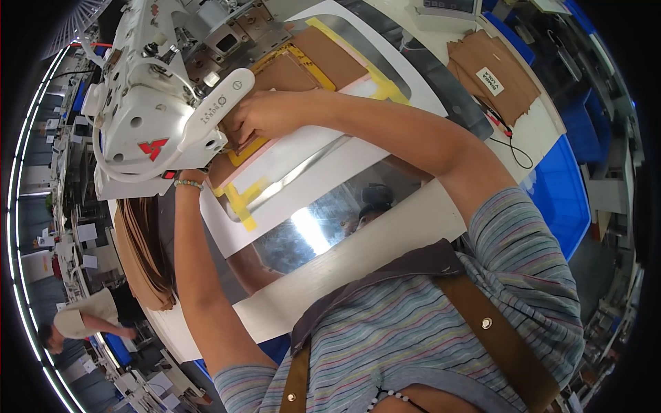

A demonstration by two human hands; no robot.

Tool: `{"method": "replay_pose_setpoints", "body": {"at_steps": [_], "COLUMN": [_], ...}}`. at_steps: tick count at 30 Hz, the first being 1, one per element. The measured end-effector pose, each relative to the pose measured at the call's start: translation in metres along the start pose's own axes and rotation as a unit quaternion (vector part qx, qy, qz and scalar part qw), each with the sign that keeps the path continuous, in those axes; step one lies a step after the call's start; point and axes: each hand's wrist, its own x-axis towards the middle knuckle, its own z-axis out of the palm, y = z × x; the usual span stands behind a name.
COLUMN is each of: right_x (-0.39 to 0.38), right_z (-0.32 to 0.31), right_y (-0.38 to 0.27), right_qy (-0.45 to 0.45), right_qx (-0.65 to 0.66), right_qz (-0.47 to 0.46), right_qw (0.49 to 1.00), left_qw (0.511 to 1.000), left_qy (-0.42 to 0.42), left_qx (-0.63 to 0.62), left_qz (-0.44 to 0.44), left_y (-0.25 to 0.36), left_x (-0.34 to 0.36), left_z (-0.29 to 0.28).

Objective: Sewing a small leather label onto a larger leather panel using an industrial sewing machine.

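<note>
My right hand (265, 115) reaches in from the right over a brown fabric piece (282, 72) bordered by a yellow frame (313, 65). Its fingers are curled together close to the needle area; whatever they grip is hidden. Beside them is the white head of a sewing machine (148, 127), with a long white cover or handle (219, 103). My left hand (193, 175) goes under that head, a beaded bracelet at its wrist, and its fingers are out of sight. Beneath the fabric lies a white template sheet (292, 155) with yellow tape (241, 199) at its corners.
A shiny metal plate (313, 224) covers the table's near part. Brown fabric pieces (492, 76) are stacked at the far right, near a small red-and-black tool (506, 129). More brown pieces (141, 255) hang at left. A blue bin (561, 196) stands right; another person (89, 313) is far left.
</note>
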Motion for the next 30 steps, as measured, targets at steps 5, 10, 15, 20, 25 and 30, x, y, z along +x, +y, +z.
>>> {"method": "replay_pose_setpoints", "body": {"at_steps": [5, 10, 15, 20, 25, 30], "right_x": [0.012, 0.022, 0.018, 0.012, 0.005, -0.005], "right_z": [-0.004, 0.008, 0.012, 0.001, -0.006, -0.006], "right_y": [0.010, 0.027, 0.024, 0.009, -0.004, -0.014], "right_qy": [-0.030, -0.012, -0.006, -0.038, -0.057, -0.039], "right_qx": [-0.053, -0.152, -0.130, -0.076, -0.024, -0.027], "right_qz": [0.074, 0.078, 0.051, 0.062, 0.054, 0.024], "right_qw": [0.995, 0.985, 0.990, 0.994, 0.997, 0.999], "left_qw": [1.000, 0.997, 0.945, 0.969, 0.981, 0.987], "left_qy": [0.015, 0.039, 0.138, 0.094, 0.103, 0.074], "left_qx": [0.021, 0.042, -0.210, -0.161, -0.119, -0.118], "left_qz": [-0.014, -0.055, -0.210, -0.165, -0.115, -0.087], "left_y": [-0.005, 0.012, 0.071, 0.137, 0.186, 0.217], "left_x": [-0.012, -0.035, -0.055, -0.077, -0.095, -0.099], "left_z": [0.000, -0.009, -0.025, -0.057, -0.074, -0.084]}}
